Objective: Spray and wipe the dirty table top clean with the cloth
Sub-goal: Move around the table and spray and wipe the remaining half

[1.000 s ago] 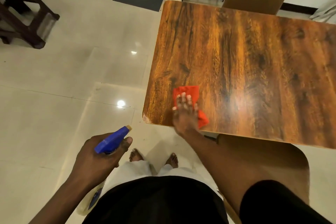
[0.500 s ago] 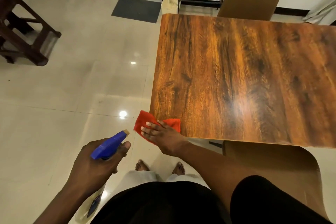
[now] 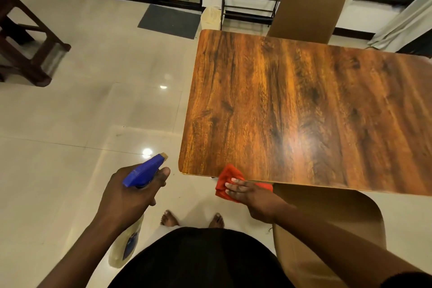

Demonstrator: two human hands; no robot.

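While gripping red cloth (image 3: 228, 176) at table (image 3: 304, 110) near edge, right hand (image 3: 251, 196) fingers pressed together; left hand (image 3: 131, 196) curled around spray bottle (image 3: 145, 170).

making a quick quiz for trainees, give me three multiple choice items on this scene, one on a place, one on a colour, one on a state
1. Where is the cloth?
A. at the table's near edge
B. on the far chair
C. on the floor mat

2. What colour is the spray bottle head?
A. green
B. blue
C. white

3. What is the left hand doing?
A. hanging empty
B. pressing the table top
C. gripping the bottle

Answers:
1 A, the right hand holds it against the table edge.
2 B, the trigger head is blue.
3 C, the fingers wrap the bottle's neck.
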